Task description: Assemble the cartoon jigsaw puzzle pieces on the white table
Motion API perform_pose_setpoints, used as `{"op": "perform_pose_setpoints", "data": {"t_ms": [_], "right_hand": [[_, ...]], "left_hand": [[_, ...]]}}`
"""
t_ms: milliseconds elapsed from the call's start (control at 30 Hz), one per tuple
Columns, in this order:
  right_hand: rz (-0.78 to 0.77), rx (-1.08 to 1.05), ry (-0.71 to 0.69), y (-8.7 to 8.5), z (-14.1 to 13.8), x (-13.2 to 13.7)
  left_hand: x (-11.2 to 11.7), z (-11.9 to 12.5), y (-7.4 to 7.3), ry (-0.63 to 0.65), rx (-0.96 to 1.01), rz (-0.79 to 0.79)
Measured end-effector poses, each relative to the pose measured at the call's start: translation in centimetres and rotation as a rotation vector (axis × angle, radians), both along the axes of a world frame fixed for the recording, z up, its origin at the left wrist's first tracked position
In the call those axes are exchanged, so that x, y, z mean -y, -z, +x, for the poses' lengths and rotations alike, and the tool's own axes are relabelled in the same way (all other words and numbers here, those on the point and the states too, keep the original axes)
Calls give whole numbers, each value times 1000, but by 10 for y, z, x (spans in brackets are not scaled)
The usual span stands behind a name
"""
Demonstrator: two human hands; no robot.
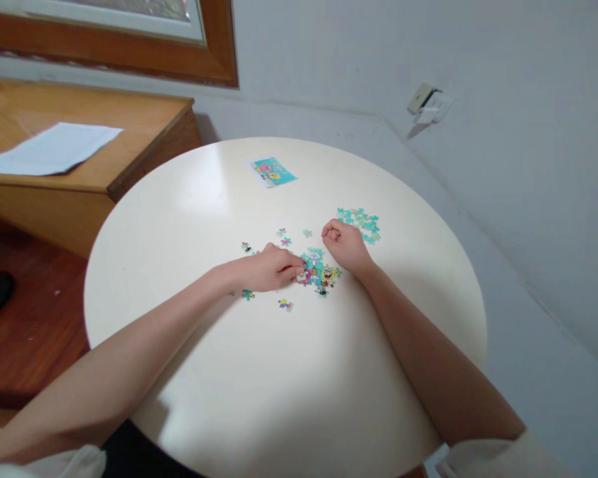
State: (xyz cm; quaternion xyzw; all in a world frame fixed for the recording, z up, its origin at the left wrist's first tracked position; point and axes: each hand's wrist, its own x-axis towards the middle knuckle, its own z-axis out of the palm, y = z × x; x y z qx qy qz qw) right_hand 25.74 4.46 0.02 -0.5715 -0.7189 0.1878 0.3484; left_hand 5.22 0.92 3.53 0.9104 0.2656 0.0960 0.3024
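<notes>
A partly joined cartoon jigsaw (319,269) lies near the middle of the round cream table (259,372). My left hand (272,269) rests on the table with its fingers pinched together at the jigsaw's left edge, pressing on a piece there. My right hand (343,244) sits just right of the jigsaw, fingers curled into a loose fist; whether it holds a piece is hidden. Several loose pieces (284,238) lie around my left hand. A pile of teal pieces (361,222) lies beyond my right hand.
A small picture card (272,171) lies at the table's far side. A wooden desk (80,166) with a white paper sheet (54,147) stands to the left. A grey wall with a white socket (431,105) runs along the right.
</notes>
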Motion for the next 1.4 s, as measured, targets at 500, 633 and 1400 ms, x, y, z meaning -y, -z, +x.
{"op": "perform_pose_setpoints", "data": {"t_ms": [500, 633, 1400], "right_hand": [[383, -158, 179, -1, 0, 9], [404, -182, 233, 0, 0, 9], [515, 184, -114, -4, -25, 106]], "left_hand": [[-3, 0, 11, -93, 157, -222], [-4, 0, 10, -83, 174, -202], [-2, 6, 12, -100, 204, -73]]}}
